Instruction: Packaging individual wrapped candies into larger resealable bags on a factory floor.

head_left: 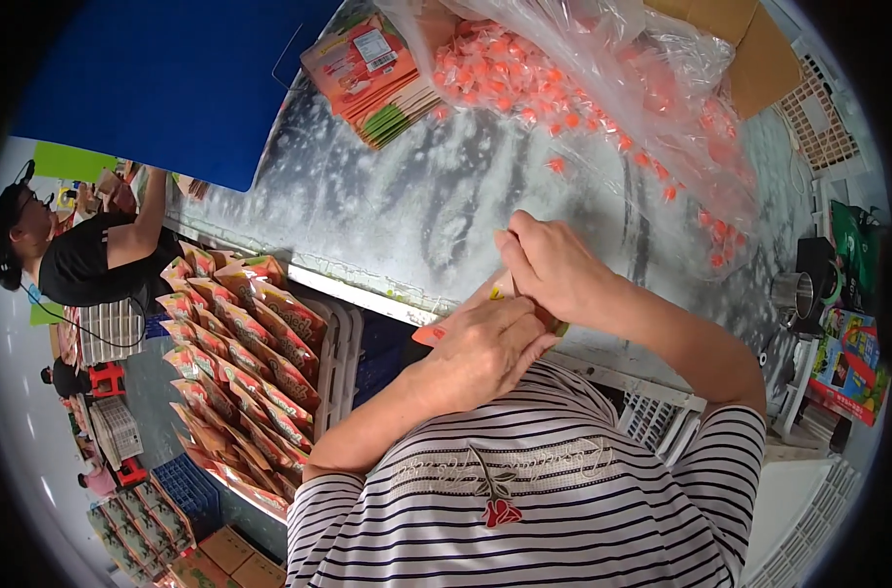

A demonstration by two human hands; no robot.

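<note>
Left hand (485, 348) is gripping the orange pouch (429, 334), fingers curled shut | right hand (554, 265) is pinching its top | pouch is lying between hands above the desk (416, 216) edge, long axis 2-to-8 o'clock.

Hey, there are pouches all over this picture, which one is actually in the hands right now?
The single pouch pinched between the left hand and right hand at the table edge. The stacked pouches lie untouched at the table's far side, and the filled ones stand in rows beside the table.
</note>
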